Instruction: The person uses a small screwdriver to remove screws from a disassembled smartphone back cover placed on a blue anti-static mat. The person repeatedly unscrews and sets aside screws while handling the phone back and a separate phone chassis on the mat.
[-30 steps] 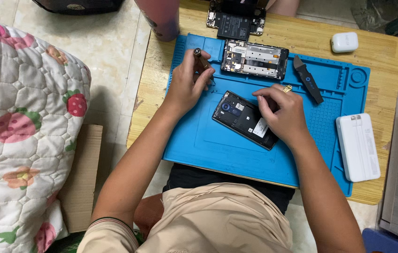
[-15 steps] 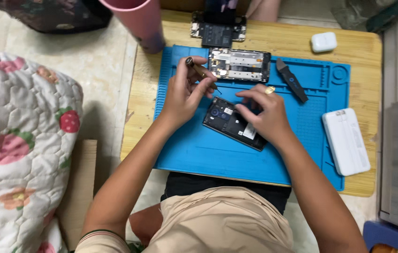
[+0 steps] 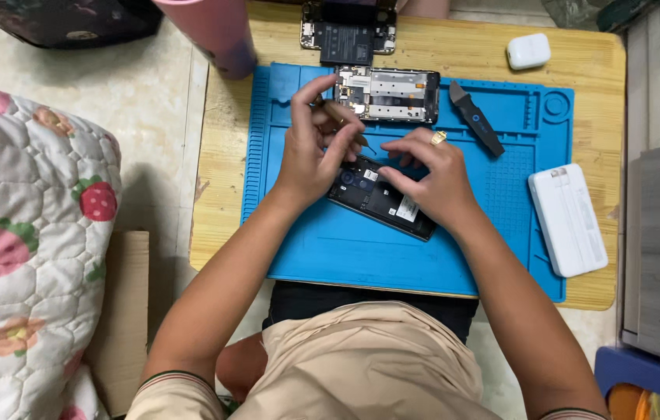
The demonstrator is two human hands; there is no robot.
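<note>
The left hand (image 3: 310, 152) has its grip pinched together on a thin tweezers-like tool (image 3: 345, 127), whose tip points down toward the top edge of an opened black phone (image 3: 380, 198). The right hand (image 3: 432, 177) presses its fingers flat on that phone, grip closed down on its upper right part, a gold ring on one finger. The phone lies tilted near the middle of the blue work mat (image 3: 361, 249), a small white label on its exposed inside, just beside the right hand's thumb. Above the phone on the mat rests a bare phone frame (image 3: 386, 93) with metal shielding, and to the right of that a dark pry tool (image 3: 476, 118) with a small blue dot. Off the mat's right edge, on the wooden tabletop (image 3: 221, 155), lies a white rectangular power bank (image 3: 568, 219); a small white case (image 3: 528, 51) sits above the mat's upper right corner. Another opened phone (image 3: 349, 31) lies beyond the mat's top edge.
</note>
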